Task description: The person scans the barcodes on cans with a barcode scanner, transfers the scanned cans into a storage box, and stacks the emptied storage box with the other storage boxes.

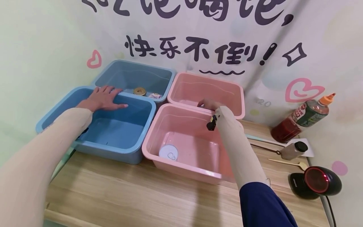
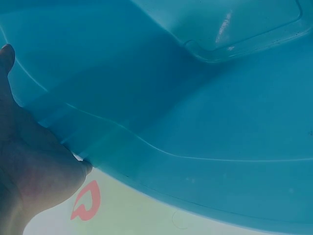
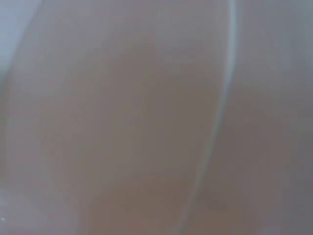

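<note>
My left hand (image 1: 106,97) rests at the rim between the front blue bin (image 1: 119,150) and the back blue bin (image 1: 147,66), fingers spread. In the left wrist view, the same hand (image 2: 39,166) lies beside a blue bin wall (image 2: 195,127). My right hand (image 1: 210,104) reaches over the front pink bin (image 1: 184,171) into the back pink bin (image 1: 210,84); its fingertips and anything they touch are hidden behind the rim. A round can (image 1: 168,152) with a pull tab sits in the front pink bin. The right wrist view is only a pinkish blur.
The back blue bin holds a gold-topped can (image 1: 140,91) and a patterned round item (image 1: 155,96). At right stand a sauce bottle (image 1: 302,118), a black-capped jar (image 1: 294,150) and a black device (image 1: 316,180) with a red-lit face. Long-handled utensils, including a wooden spoon (image 1: 302,165), lie nearby.
</note>
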### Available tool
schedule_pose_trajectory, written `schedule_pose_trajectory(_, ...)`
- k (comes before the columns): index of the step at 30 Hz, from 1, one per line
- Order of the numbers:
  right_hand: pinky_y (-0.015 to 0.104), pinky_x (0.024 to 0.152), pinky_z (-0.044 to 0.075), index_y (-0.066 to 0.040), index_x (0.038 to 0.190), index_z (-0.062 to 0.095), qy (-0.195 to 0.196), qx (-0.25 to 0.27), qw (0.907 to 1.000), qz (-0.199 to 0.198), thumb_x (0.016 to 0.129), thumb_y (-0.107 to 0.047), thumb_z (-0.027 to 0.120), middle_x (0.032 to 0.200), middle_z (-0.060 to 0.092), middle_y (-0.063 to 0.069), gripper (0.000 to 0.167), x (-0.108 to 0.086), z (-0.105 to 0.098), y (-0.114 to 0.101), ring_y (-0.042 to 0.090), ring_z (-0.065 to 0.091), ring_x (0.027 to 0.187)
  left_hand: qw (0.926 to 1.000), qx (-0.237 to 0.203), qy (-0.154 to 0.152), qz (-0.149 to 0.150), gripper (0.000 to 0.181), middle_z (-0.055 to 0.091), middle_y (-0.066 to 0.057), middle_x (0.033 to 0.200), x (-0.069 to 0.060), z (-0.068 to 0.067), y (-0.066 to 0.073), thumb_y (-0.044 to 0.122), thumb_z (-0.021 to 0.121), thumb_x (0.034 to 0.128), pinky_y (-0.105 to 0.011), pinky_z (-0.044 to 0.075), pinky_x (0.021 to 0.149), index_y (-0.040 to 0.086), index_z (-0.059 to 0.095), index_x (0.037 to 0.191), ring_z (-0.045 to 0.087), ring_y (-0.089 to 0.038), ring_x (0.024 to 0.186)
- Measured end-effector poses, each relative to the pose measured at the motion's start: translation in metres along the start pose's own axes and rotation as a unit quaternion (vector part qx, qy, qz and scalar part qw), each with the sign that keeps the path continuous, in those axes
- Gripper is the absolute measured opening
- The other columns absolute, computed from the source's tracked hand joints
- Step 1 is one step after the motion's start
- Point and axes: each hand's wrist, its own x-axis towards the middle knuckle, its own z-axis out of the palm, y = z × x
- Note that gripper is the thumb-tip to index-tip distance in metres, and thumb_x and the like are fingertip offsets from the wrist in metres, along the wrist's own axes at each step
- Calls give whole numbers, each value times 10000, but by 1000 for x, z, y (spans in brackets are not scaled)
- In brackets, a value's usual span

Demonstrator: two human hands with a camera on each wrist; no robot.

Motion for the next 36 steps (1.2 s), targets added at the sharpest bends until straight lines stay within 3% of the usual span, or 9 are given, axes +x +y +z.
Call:
schedule_pose_trajectory(4,327,890,510,43,1332,577,37,240,9991,349,942,10,525,1402,535,249,394,-3,-1,1,329,510,1188,10000,-3,-21,-35,974,164,-324,1594,-2,0,1,711,496,895,-722,35,1185,78,203,1574,108,-556,1452)
schedule_pose_trajectory(10,473,1017,494,43,1310,593,339,-256,9989,187,933,-75,570,1415,543,244,395,-13,-11,2,353,541,1192,10000,14,-52,-43,978,162,-326,1593,0,-2,3,704,506,894,-721,36,1187,74,199,1575,104,-555,1454)
schedule_pose_trajectory(16,504,1072,461,36,1387,525,448,-105,9989,93,948,-106,624,1443,511,242,472,-26,-21,-6,385,530,1258,10000,11,-63,-42,982,158,-323,1595,1,-1,2,706,507,892,-721,39,1186,77,194,1577,103,-553,1455)
schedule_pose_trajectory(22,486,1095,438,-31,1391,547,877,31,9952,-442,914,-149,694,1421,557,153,513,-38,-29,-15,353,537,1275,10000,38,-68,-58,981,162,-326,1592,2,0,2,706,508,892,-727,51,1182,74,199,1575,107,-556,1451)
schedule_pose_trajectory(28,495,1116,430,-63,1433,499,947,226,9906,-957,902,-127,721,1461,519,166,579,-53,-32,-32,401,509,1322,10000,35,-78,-26,979,162,-327,1588,2,-1,2,712,502,893,-725,47,1181,75,202,1572,105,-558,1446)
schedule_pose_trajectory(33,420,1051,498,-120,1411,546,1153,139,9837,-1372,870,-196,777,1424,572,83,594,-70,-22,-51,314,603,1232,9999,55,-86,-36,975,160,-329,1588,1,0,1,710,500,894,-727,55,1178,75,204,1571,106,-562,1443)
schedule_pose_trajectory(36,405,1009,530,-96,1367,591,1043,-60,9799,-1702,848,-213,803,1362,619,113,572,-77,-10,-66,295,645,1165,9999,52,-77,-37,967,160,-329,1588,2,0,1,702,505,897,-730,59,1176,78,206,1571,106,-564,1442)
